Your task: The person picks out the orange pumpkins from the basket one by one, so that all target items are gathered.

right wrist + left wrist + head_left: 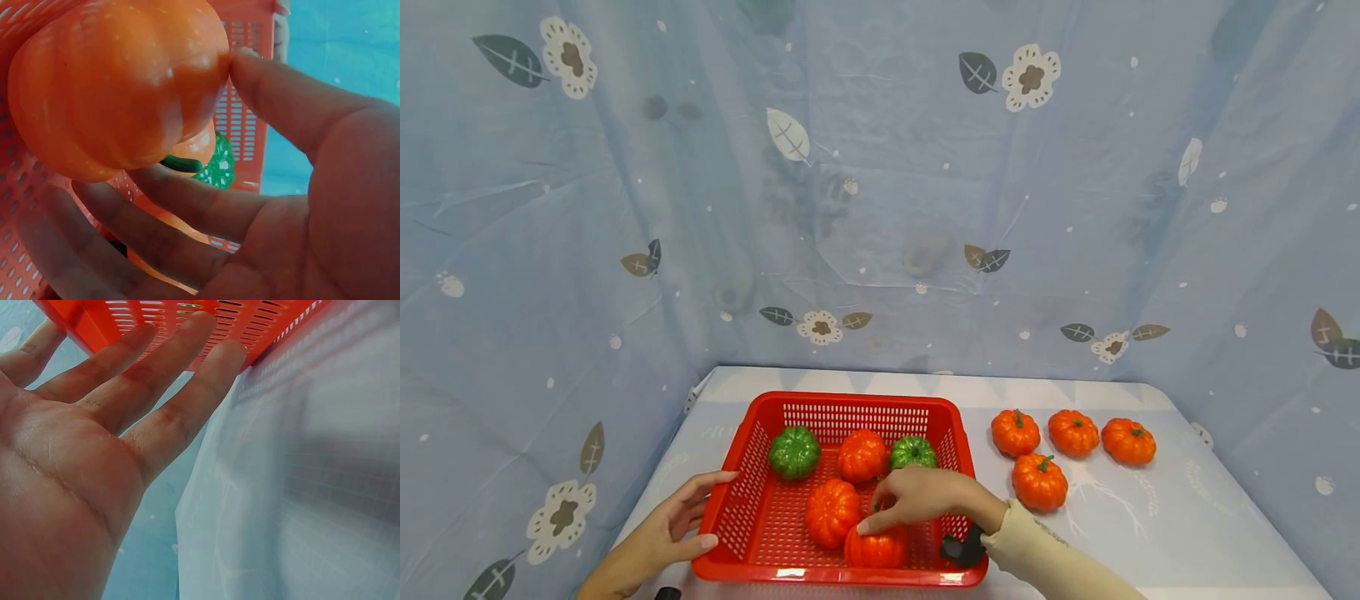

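Observation:
A red plastic basket [831, 573] with slotted walls stands on the table. My left hand [662, 533] is at its left end, the fairly straight fingers touching the outside of the wall, as the left wrist view shows. Inside the basket, my right hand [917, 496] holds an orange toy pumpkin [125, 87] at the front, with the thumb on one side and fingertips on the other. Next to it lies another orange pumpkin [833, 513]. Behind are a third orange pumpkin [862, 456], a green pumpkin [794, 453] at left and another green pumpkin [913, 451], partly hidden by my right hand.
Several more orange pumpkins [1073, 433] sit on the white table [1180, 533] to the right of the basket. A blue patterned curtain [880, 208] hangs behind the table and along its sides.

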A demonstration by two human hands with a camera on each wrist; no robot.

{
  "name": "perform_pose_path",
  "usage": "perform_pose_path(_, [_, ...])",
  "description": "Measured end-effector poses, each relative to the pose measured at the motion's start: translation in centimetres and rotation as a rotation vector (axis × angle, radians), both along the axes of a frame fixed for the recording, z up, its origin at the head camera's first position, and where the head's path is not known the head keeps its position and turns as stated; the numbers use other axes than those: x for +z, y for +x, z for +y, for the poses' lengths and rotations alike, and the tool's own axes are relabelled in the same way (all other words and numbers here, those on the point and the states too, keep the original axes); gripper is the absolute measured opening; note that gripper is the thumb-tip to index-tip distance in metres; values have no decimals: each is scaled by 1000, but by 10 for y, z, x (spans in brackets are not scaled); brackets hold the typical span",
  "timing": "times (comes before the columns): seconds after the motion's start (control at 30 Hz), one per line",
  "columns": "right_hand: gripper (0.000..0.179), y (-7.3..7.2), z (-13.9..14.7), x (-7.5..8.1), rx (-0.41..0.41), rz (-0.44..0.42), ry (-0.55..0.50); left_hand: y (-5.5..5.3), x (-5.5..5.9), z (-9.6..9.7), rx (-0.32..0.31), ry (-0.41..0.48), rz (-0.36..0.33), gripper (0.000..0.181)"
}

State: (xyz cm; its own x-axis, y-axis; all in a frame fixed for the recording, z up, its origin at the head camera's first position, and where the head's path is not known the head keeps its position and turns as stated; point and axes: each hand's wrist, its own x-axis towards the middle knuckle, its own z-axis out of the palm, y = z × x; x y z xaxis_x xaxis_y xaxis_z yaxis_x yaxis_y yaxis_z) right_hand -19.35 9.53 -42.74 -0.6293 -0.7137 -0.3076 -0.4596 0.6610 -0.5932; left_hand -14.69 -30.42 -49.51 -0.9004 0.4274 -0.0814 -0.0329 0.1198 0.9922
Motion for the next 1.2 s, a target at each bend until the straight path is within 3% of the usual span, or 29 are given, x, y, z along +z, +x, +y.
perform_pose_path(0.23, [25, 1, 0, -4, 2, -79, 9, 0, -1, 1, 40, -23, -29, 64])
perform_pose_path(0.47, [30, -1, 2, -7, -19, -166, -101, 1, 0, 0, -1, 8, -14, 63])
perform_pose_path(0.73, [53, -4, 2, -5, 17, -131, -114, -1, 0, -1, -15, 21, -19, 61])
perform_pose_path(0.9, [56, -2, 7, -3, 39, -123, -85, -2, -1, -2, -16, 16, -33, 60])
perform_pose_path(1.2, [60, 1, 5, 0, 71, -32, -21, -1, 1, -2, -39, 31, -23, 58])
